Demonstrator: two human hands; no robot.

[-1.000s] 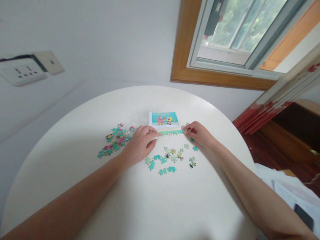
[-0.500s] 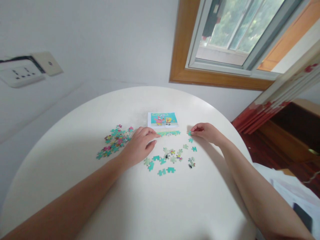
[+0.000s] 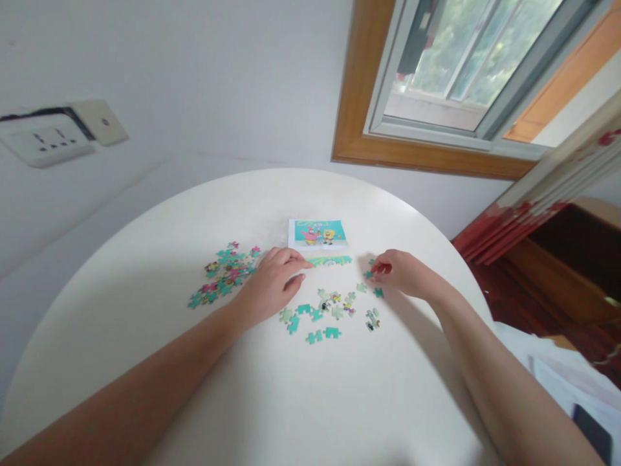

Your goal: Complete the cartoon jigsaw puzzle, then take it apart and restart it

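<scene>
My left hand (image 3: 272, 282) rests on the round white table (image 3: 252, 395), its fingertips lying on the left end of a joined strip of green puzzle pieces (image 3: 330, 261). My right hand (image 3: 400, 272) is to the right of the strip, fingers pinched on a small teal puzzle piece (image 3: 369, 274) lying on the table. A cartoon picture box (image 3: 317, 233) sits just behind the strip. Several loose teal pieces (image 3: 325, 315) lie scattered between my hands.
A heap of pink and teal pieces (image 3: 222, 276) lies left of my left hand. A wall socket (image 3: 46, 140) is at upper left, a wood-framed window (image 3: 436, 84) at upper right, a red and cream curtain (image 3: 543, 188) and dark wooden floor to the right.
My right hand has left the right end of the green strip and moved right and nearer, down onto a loose teal piece. My left hand has stayed at the strip's left end.
</scene>
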